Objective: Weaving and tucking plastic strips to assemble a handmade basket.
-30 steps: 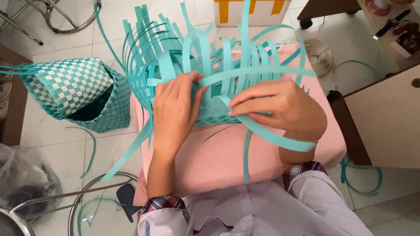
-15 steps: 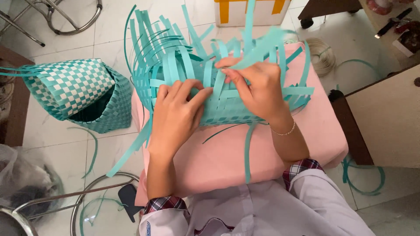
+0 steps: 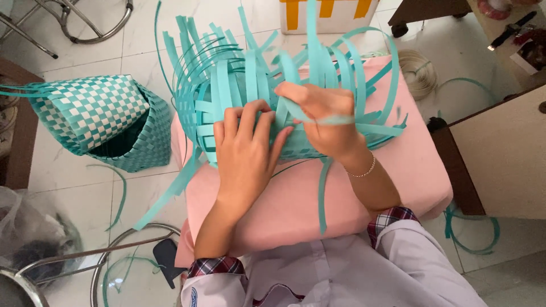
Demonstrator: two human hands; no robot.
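The half-woven teal basket (image 3: 267,108) lay on a pink cushion (image 3: 392,187) in the middle of the scene, just in front of the person. Its base was a tight mat of flat plastic strips, and many loose strips stood up and curled outward from it towards the far side, with a few trailing down over the near edge of the cushion. The left hand (image 3: 245,152) lay flat on the weave with its fingers spread and pressing down. The right hand (image 3: 318,116) was just beside it on the right, fingers curled together, pinching one teal strip (image 3: 335,120) that ran out sideways to the right; that strip was blurred. A thin bracelet (image 3: 364,170) circled the right wrist.

On the far side, beyond the standing strips, a white box (image 3: 330,14) with orange-yellow tape bands sat on the tiled floor. To the left, a finished basket (image 3: 96,122) in teal and white checks lay tipped on its side, its dark opening facing near. To the right of the cushion, on the far side, lay a coil of pale cord (image 3: 418,74), and nearer on the right stood a beige cabinet (image 3: 500,153) with a loop of teal strip (image 3: 472,230) on the floor by its foot.
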